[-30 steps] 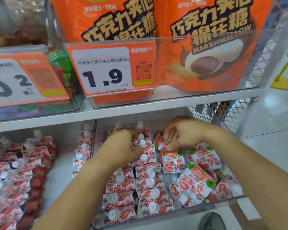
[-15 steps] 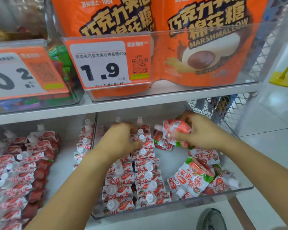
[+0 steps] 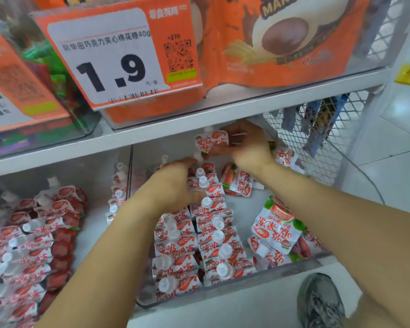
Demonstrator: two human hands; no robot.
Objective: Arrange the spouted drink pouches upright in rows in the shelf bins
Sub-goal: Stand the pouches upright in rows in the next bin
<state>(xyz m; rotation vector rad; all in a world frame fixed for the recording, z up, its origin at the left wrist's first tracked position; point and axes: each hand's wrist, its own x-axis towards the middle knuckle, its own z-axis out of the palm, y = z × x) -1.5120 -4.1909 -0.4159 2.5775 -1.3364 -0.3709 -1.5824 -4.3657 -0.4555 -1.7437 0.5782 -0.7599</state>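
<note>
**One pouch lifted clear, headed for the back of the row**

The right hand (image 3: 247,147) now holds a single drink pouch (image 3: 212,142) raised at the back of the clear shelf bin (image 3: 270,271), just under the edge of the upper shelf (image 3: 199,119). A second ago that hand was down among the loose pouches on the right of the bin; half a second ago it had just come up with one. The fingers are closed on the pouch's right edge, printed face toward the camera and spout pointing up and left (blur makes the exact pinch hard to read).

The left hand (image 3: 175,185) has hardly moved. It rests palm down on the far end of the two upright rows (image 3: 199,237), its fingers loosely curled against the caps there rather than gripping any one pouch, apparently bracing the rows so they do not topple.

Several pouches lie flat and unsorted: a loose heap (image 3: 277,230) at the bin's front right, and another fallen pouch (image 3: 237,183) near the right wrist. The neighbouring bin (image 3: 57,176) on the left looks already filled.

The lift suggests the next placement is at hand: the pouch probably goes in behind the standing rows, or starts a third. The job looks roughly half done in this bin.
</note>
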